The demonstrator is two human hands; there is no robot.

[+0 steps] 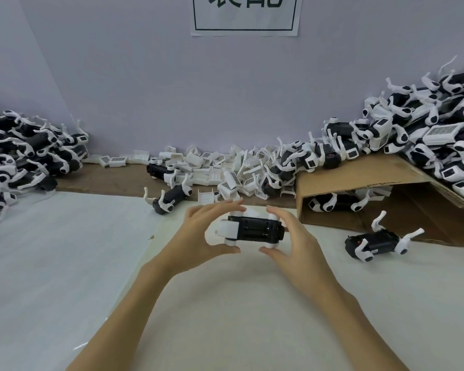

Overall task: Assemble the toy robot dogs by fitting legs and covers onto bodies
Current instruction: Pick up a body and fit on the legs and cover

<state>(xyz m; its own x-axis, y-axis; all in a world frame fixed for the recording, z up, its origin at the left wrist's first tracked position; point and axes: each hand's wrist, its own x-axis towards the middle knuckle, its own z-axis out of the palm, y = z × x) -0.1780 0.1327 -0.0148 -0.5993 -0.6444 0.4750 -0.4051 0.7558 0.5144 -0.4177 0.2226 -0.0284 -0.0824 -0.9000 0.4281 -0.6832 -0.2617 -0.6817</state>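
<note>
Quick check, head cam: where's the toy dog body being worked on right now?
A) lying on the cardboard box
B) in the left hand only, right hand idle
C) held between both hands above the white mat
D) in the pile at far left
C: the left hand and right hand each grip one end of the black toy dog body, above the white mat.

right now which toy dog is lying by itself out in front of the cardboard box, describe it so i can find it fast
Start at the big cardboard box lying open on its side at the right. Just in front of its mouth, on the white table cover, lies a lone toy dog with a black body and white legs sticking up. Unlike the piled dogs, nothing touches it, and no hand holds it.
</note>
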